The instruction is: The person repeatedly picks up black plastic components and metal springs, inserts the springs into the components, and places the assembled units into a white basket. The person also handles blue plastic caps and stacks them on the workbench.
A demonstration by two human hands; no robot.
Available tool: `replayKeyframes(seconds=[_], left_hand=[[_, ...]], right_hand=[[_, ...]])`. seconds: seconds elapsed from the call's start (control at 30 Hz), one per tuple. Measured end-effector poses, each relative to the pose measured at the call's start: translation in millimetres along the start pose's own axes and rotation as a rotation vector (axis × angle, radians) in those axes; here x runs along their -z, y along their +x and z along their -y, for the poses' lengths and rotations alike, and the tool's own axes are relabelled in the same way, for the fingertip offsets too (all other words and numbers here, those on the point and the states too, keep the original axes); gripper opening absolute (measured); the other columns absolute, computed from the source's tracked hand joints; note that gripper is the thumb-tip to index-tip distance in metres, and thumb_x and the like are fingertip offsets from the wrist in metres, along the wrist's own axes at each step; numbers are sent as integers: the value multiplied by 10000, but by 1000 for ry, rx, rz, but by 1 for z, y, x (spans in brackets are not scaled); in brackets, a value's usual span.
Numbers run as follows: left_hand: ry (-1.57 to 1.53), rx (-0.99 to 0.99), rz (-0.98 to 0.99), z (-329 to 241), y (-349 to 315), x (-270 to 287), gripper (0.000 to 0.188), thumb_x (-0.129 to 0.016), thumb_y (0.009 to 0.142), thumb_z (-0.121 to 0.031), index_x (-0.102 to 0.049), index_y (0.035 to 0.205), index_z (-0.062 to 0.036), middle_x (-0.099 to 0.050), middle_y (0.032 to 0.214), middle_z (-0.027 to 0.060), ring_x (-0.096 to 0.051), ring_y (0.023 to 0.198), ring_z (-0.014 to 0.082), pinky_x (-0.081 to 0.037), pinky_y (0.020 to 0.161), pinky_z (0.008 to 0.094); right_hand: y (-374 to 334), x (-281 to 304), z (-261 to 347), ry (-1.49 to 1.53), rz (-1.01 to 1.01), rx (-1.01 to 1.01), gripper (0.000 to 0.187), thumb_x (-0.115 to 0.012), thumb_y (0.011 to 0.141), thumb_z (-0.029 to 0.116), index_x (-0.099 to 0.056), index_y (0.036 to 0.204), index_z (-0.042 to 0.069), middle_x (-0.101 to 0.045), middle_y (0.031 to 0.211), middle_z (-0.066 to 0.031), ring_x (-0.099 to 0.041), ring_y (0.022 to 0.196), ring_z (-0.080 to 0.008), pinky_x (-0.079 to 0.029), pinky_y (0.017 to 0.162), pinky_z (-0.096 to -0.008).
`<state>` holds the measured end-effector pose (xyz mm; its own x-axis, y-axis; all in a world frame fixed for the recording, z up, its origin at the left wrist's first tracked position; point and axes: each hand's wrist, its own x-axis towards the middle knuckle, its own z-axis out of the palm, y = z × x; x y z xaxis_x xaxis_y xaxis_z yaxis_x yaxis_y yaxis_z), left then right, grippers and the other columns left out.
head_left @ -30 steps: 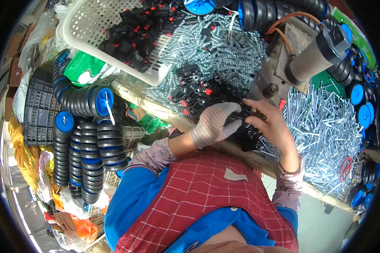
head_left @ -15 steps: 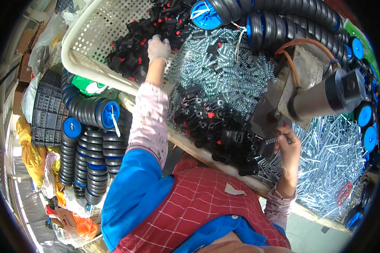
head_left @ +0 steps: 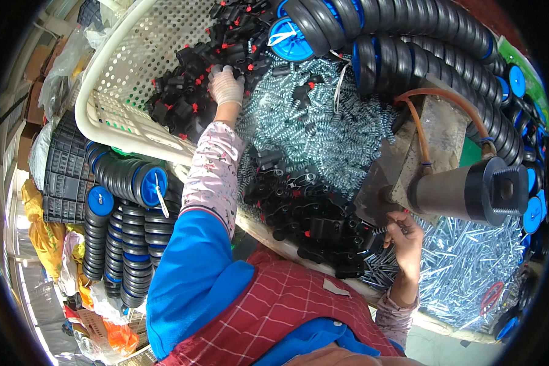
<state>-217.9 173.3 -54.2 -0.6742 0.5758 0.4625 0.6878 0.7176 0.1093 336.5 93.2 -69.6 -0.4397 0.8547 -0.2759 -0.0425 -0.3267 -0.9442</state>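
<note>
My left hand [head_left: 227, 88], in a pale thin glove, reaches into a heap of black plastic parts [head_left: 186, 85] with small red pieces. Its fingers curl down among them, and what they grip is hidden. Beside it lies a big pile of metal coil springs [head_left: 317, 122]. My bare right hand [head_left: 405, 239] is at the lower edge of a dark metal plate [head_left: 372, 198] under a press cylinder [head_left: 454, 194]. Thumb and fingers are bent together; a small ribbed metal piece [head_left: 379, 231] shows by the fingertips. Black plastic assemblies [head_left: 323, 227] lie just left of this hand.
A white perforated basket [head_left: 94, 100] stands at the upper left. Long metal pins [head_left: 463, 262] are heaped at the right, with red-handled scissors [head_left: 491, 297] on them. Rows of black ringed rolls with blue ends [head_left: 396, 21] lie along the back; more rolls [head_left: 137, 256] stack at the left.
The whole view has shifted slightly, with the basket and rolls now lower. My left hand stays at the black parts, fingers more curled. My right hand remains by the press plate, its fingers slightly lower.
</note>
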Motion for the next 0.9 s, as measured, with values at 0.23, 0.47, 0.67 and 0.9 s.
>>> replayKeyframes(seconds=[0.23, 0.47, 0.67, 0.9], left_hand=[[443, -658, 29, -17, 36, 43, 334, -702, 768, -196, -699, 1093, -119, -388, 1558, 109, -312, 1459, 327, -289, 1173, 513], [771, -805, 521, -41, 80, 64, 651, -741, 755, -194, -527, 1368, -151, -481, 1416, 141, -535, 1266, 332, -469, 1027, 436], [747, -786, 295, -6, 52, 30, 517, -510, 957, -109, -418, 1459, -191, -567, 1318, 133, -633, 1149, 285, -553, 885, 378], [854, -836, 422, -7, 48, 33, 567, -427, 1008, -107, -338, 1541, -280, -594, 1282, 149, -686, 1046, 284, -575, 849, 378]], right_hand=[[2, -1, -2, -11, 27, -8, 242, -670, 941, 35, -631, 1148, -84, -612, 764, -38, -567, 609, -92, -484, 558, -227], [-1, -1, -3, 8, 36, -21, 244, -666, 944, 43, -631, 1151, -82, -616, 747, -37, -567, 598, -88, -485, 568, -224], [-4, -3, 1, -22, 63, -16, 225, -654, 942, 28, -628, 1145, -67, -606, 733, -28, -563, 593, -78, -471, 561, -217], [0, -5, -3, -57, 29, 7, 214, -650, 939, 10, -622, 1140, -57, -613, 777, -33, -564, 606, -75, -477, 552, -218]])
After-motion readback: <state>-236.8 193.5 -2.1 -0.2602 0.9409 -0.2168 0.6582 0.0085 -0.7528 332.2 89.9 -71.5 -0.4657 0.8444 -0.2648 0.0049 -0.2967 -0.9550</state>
